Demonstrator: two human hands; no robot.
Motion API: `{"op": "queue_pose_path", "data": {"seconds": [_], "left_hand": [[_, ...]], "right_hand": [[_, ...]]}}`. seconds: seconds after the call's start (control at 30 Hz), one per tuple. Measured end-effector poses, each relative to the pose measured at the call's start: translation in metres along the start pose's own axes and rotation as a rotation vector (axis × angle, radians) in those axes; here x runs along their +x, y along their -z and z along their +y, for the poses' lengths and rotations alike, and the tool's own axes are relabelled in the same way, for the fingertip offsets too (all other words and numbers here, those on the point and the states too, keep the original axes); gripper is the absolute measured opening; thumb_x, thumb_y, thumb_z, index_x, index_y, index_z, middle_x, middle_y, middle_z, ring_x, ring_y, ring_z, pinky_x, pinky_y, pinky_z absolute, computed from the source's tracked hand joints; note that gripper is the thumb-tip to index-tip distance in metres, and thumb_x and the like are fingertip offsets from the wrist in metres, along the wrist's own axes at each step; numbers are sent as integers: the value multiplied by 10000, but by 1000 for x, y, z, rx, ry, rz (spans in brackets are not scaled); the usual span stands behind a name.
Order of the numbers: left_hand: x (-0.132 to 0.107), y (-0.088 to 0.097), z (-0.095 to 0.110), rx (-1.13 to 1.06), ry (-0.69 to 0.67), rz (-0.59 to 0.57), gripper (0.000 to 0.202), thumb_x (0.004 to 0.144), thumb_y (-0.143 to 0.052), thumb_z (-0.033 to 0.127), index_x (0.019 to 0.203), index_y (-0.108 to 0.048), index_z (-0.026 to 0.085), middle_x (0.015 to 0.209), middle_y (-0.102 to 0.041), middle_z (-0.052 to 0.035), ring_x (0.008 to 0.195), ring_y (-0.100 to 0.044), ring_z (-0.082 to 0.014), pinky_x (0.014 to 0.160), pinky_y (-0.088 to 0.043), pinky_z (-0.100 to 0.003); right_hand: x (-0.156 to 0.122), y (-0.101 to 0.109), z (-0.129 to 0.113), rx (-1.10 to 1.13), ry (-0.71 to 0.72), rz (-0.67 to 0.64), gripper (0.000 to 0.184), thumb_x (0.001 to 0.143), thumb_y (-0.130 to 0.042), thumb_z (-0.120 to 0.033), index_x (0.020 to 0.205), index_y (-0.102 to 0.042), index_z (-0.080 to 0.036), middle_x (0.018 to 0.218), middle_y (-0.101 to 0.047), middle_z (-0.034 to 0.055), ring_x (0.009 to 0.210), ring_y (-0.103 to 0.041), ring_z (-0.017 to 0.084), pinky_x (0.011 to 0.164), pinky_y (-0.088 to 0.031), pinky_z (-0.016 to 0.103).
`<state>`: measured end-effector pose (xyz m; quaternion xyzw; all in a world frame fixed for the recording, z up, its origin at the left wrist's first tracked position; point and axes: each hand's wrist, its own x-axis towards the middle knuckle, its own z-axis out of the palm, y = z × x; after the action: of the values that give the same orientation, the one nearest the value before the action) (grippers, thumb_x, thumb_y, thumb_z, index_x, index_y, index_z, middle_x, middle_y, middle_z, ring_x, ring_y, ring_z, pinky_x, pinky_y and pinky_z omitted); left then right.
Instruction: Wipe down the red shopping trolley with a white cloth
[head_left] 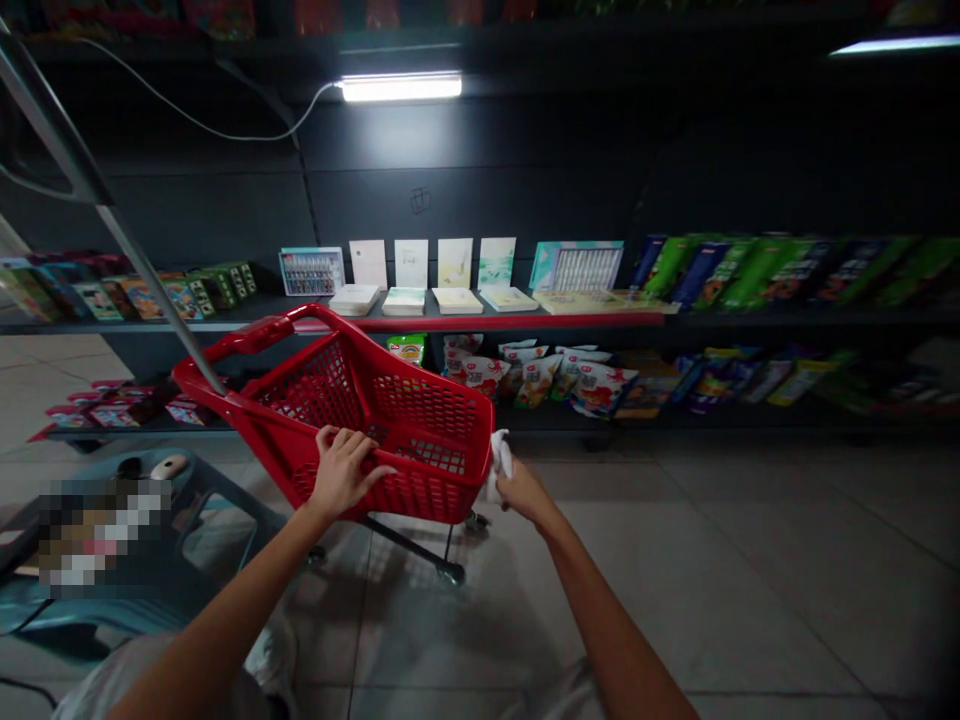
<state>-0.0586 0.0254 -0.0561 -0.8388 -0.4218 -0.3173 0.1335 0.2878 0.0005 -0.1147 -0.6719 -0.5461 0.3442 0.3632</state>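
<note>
Apparently early: left hand (341,470) clamps red basket (405,410) rim, 6 o'clock; right hand (525,492) presses pinched white cloth (499,458) at 3 o'clock corner; other sides unwiped.

Dark stocked shelves (787,318) under a tube light (401,87), pale tiled floor (750,560).

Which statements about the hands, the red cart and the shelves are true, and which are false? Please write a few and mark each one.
1. The left hand grips the rim of the red cart. True.
2. The right hand holds a blue sponge. False: it holds a white cloth against the cart's corner.
3. The snack bags lie inside the cart. False: they lie on the lower shelf behind it.
4. A tube lamp is lit overhead. True.
</note>
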Motion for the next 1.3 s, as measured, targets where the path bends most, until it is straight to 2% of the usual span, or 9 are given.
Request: {"op": "queue_pose_path", "data": {"seconds": [0.1, 0.27, 0.43, 0.7, 0.8, 0.9, 1.13, 1.23, 1.3], "left_hand": [[4, -3, 0, -4, 1, 6, 246, 941, -670, 472, 1013, -663, 237, 961, -741, -56, 1013, -624, -272, 1100, -278, -538], [9, -5, -1, -30, 3, 6, 246, 934, -673, 479, 1000, -675, 242, 946, -739, -52, 1005, -621, -274, 1088, -290, -541], [12, -6, 2, -17, 10, -17, 260, 936, -668, 500, 1020, -678, 255, 955, -743, -58, 1029, -617, -288, 1087, -290, -549], [11, -11, 5, 12, 1, -20, 288, 934, -677, 509, 1047, -675, 245, 980, -737, -55, 1040, -616, -280, 1128, -270, -559], [11, -10, 5, 18, -2, -10, 266, 945, -663, 491, 1055, -674, 249, 979, -736, -56, 1041, -620, -281, 1142, -271, -564], [10, -8, 7, 18, 5, -12, 230, 951, -651, 456, 1064, -678, 257, 999, -737, -63, 1064, -624, -287, 1166, -264, -573], [12, -6, 13, 64, 7, -40, 226, 952, -658, 421, 1104, -671, 255, 1057, -741, -79, 1132, -634, -310, 1209, -260, -624], [16, 8, 16, 40, -27, -73, 342, 960, -652, 432, 1259, -637, 266, 1348, -680, -111, 1368, -552, -349, 1263, -209, -670], [11, 27, 22, -13, -33, -101, 514, 965, -639, 446, 1436, -543, 264, 1605, -477, -135, 1538, -376, -380, 1268, -254, -678]], "right_hand": [[-17, -4, 8, -7, -39, -128, 363, 823, -614, -270, 1169, -662, -171, 750, -725, 36, 584, -666, 169, 549, -486, 229], [9, -8, 6, 72, -76, 252, 496, 820, -608, -302, 1301, -608, -178, 958, -754, 89, 650, -679, 202, 616, -542, 299], [60, -4, -6, 6, 20, 534, 621, 802, -549, -227, 1417, -589, -149, 1212, -712, 177, 1071, -693, 293, 937, -537, 399], [66, -13, 15, 102, -120, 289, 281, 833, -615, -317, 1050, -762, -214, 763, -735, 58, 701, -695, 223, 679, -526, 303], [60, -13, 21, 219, -152, 241, 322, 828, -643, -431, 1017, -747, -193, 721, -718, 48, 613, -661, 205, 591, -506, 288], [58, -9, 17, 314, -163, 351, 433, 820, -616, -533, 1023, -730, -169, 835, -740, 70, 708, -680, 216, 596, -493, 275], [39, -1, -15, 257, 57, 547, 384, 820, -586, -534, 985, -680, -200, 974, -712, 83, 876, -659, 242, 826, -519, 345], [23, -4, -30, 108, 246, 654, 357, 833, -606, -488, 1012, -670, -186, 1133, -667, 147, 1060, -629, 288, 997, -496, 419], [13, -6, -39, 36, 362, 692, 349, 857, -607, -419, 1107, -667, -182, 1281, -620, 170, 1218, -578, 300, 1096, -450, 441]]}}
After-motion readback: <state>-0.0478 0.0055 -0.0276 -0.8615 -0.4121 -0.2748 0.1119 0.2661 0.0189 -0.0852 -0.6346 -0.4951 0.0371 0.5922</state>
